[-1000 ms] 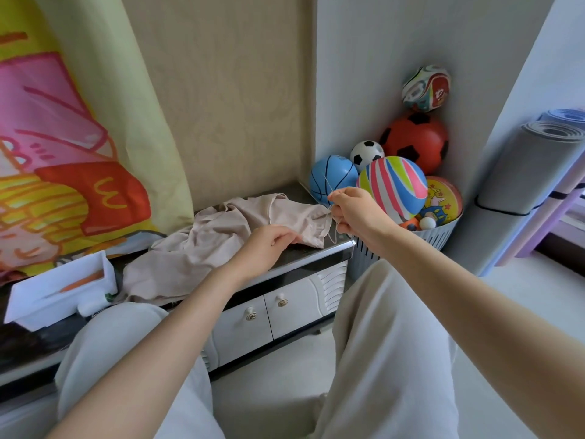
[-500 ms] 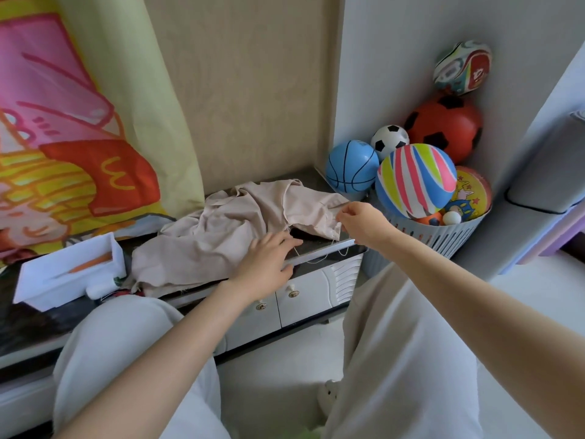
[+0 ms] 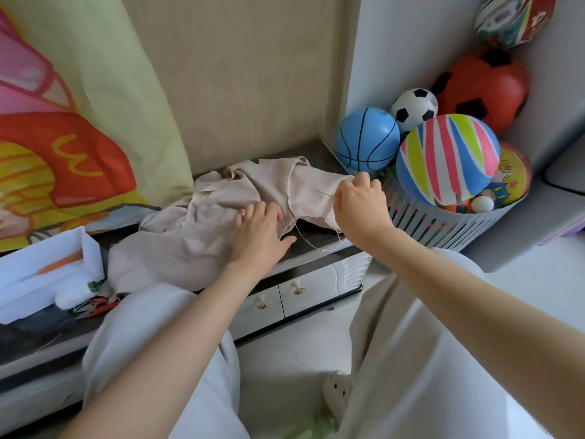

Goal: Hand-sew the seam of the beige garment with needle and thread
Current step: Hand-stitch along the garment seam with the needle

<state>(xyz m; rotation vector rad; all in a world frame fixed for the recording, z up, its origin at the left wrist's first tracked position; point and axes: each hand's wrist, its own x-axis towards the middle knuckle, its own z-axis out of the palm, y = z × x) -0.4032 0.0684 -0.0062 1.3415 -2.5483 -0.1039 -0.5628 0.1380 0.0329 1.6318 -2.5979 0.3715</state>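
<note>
Left hand (image 3: 259,231) presses flat on the beige garment (image 3: 196,242); right hand (image 3: 361,201) pinches its right end, just beside the needle (image 3: 323,192).

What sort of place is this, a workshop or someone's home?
Most likely a home, perhaps a living room or play corner: a basket of toy balls, a low cabinet with small drawers, and a hanging cartoon-print cloth.
</note>
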